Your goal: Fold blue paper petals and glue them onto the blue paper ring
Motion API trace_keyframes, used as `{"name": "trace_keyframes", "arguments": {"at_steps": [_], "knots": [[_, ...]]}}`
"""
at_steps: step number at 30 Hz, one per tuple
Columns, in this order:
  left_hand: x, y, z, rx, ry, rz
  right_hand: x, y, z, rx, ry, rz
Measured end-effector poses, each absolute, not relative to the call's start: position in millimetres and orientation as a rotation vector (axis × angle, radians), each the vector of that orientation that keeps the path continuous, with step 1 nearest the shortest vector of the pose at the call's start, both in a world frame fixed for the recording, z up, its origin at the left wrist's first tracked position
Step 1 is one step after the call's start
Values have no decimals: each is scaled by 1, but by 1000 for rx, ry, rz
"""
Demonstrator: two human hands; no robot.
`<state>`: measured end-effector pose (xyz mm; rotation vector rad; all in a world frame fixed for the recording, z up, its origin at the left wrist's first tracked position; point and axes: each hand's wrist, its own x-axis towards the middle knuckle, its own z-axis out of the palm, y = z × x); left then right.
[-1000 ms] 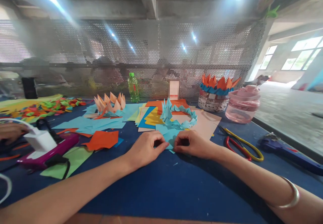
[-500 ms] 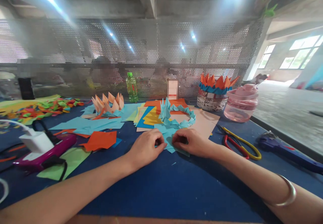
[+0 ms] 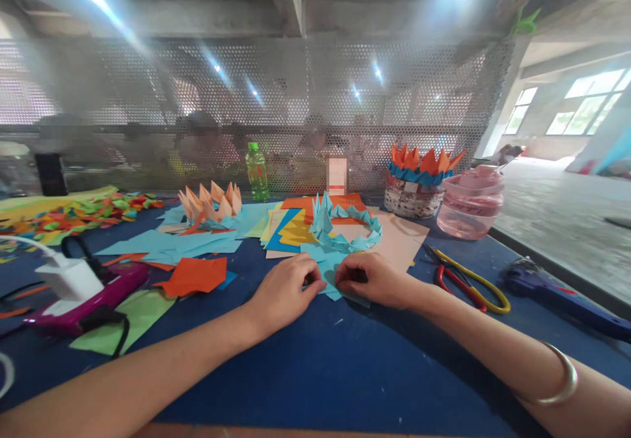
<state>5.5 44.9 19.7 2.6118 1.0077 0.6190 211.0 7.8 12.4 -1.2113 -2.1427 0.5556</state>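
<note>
Both my hands rest on the blue table [image 3: 315, 372], pinching a light blue paper piece [image 3: 331, 273] between them. My left hand [image 3: 286, 290] has its fingers curled onto the paper's left edge. My right hand [image 3: 374, 280] is closed on the right edge. Just behind the paper lies a light blue folded paper crown ring [image 3: 345, 224] on a stack of coloured sheets [image 3: 296, 227].
Scissors with yellow and red handles [image 3: 468, 280] lie to the right, beside a blue glue gun [image 3: 557, 293]. At left sit a purple tool with a white plug [image 3: 79, 287], orange paper [image 3: 194, 275] and green paper. A peach paper crown [image 3: 210, 204], green bottle [image 3: 257, 171], basket [image 3: 417, 191] and pink tub [image 3: 470, 204] stand behind.
My hands drew slightly closer together on the blue paper and the view shifted a little. Another person's hand at the far left has left the view.
</note>
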Motion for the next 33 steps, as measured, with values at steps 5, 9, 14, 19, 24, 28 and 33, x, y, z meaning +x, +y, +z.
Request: {"name": "trace_keyframes", "arguments": {"at_steps": [5, 9, 14, 19, 24, 28, 33], "knots": [[6, 46, 19, 2640, 986, 624, 215, 10, 10, -1032, -2211, 455], [5, 46, 17, 2647, 965, 652, 219, 11, 11, -947, -2296, 443], [0, 38, 20, 2845, 873, 580, 218, 6, 17, -936, -2331, 420], [-3, 22, 26, 3141, 803, 347, 217, 4, 20, -943, -2346, 393], [-4, 15, 26, 3288, 726, 284, 217, 3, 20, -931, -2355, 399], [-7, 14, 27, 3299, 701, 280, 218, 2, 21, -937, -2371, 382], [-7, 13, 29, 3284, 727, 238, 215, -1, 22, -942, -2415, 324]]}}
